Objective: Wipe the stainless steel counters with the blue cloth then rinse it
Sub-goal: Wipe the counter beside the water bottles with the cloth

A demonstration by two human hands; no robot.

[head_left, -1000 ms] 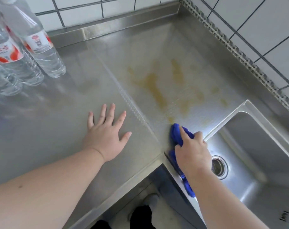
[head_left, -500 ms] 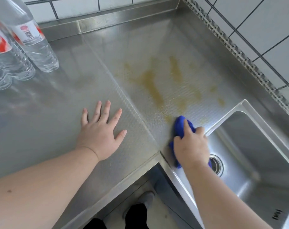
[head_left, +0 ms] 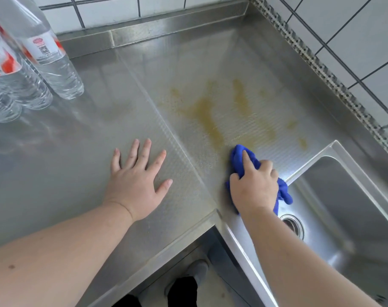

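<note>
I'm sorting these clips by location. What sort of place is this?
Most likely a kitchen, possibly a commercial one: a stainless steel counter runs into a built-in sink with a drain, and white tiled walls meet at the corner.

red-white bottle labels, QR code, print unreadable

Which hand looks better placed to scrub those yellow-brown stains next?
The right hand: it already grips the blue cloth at the near edge of the stains. The left hand lies flat on the counter, farther away, holding nothing.
</note>
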